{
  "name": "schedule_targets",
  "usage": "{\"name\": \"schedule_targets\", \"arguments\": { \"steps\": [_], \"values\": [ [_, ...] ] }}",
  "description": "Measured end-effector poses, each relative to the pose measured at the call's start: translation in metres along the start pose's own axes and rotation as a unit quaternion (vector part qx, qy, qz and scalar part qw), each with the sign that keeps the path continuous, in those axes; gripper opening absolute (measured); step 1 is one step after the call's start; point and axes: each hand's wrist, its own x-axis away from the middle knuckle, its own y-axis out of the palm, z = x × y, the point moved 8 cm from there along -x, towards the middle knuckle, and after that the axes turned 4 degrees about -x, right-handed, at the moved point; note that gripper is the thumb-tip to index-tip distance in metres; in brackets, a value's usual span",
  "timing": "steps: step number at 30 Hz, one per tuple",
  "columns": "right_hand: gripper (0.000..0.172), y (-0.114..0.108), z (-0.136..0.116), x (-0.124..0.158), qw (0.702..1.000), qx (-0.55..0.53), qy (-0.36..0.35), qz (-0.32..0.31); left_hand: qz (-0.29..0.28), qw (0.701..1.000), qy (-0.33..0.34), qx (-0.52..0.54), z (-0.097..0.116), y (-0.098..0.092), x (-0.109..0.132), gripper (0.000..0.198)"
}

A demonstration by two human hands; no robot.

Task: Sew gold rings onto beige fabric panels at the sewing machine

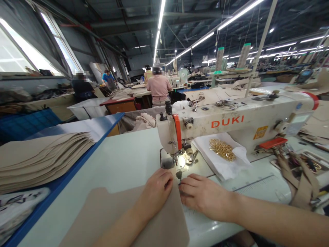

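A beige fabric panel (115, 218) lies on the pale sewing table, its narrow end close to the needle of a white sewing machine (203, 116). On top of the panel, near its far end, rests my left hand (158, 188), closed with the fingers curled against the material. My right hand (202, 193) is at the panel's right edge, its fingers bent together and touching that edge; the fingertips are partly hidden. Just beyond both hands, the machine's lamp lights the presser foot and metal needle plate (181, 161).
Gold metal rings (222, 150) lie on white cloth (236, 164) under the machine arm. A stack of beige panels (46, 157) sits left on a blue-edged surface. At right are fabric strips (299, 175) and a parts tray. Several people work farther back, one in pink (158, 85).
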Motion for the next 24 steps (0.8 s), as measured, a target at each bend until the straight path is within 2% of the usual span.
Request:
{"name": "schedule_targets", "arguments": {
  "steps": [5,11,24],
  "values": [
    [0.01,0.005,0.012,-0.015,0.994,-0.03,0.063,0.084,-0.012,1.0,-0.008,-0.003,-0.001,0.001,0.0,0.017],
    [0.008,0.018,0.012,-0.017,0.996,-0.05,0.052,0.052,-0.002,1.0,0.004,-0.007,0.0,0.001,0.002,0.016],
    [0.014,0.02,0.014,-0.014,0.991,-0.098,0.064,0.07,0.009,1.0,0.019,-0.008,0.002,0.005,0.0,0.016]
  ]
}}
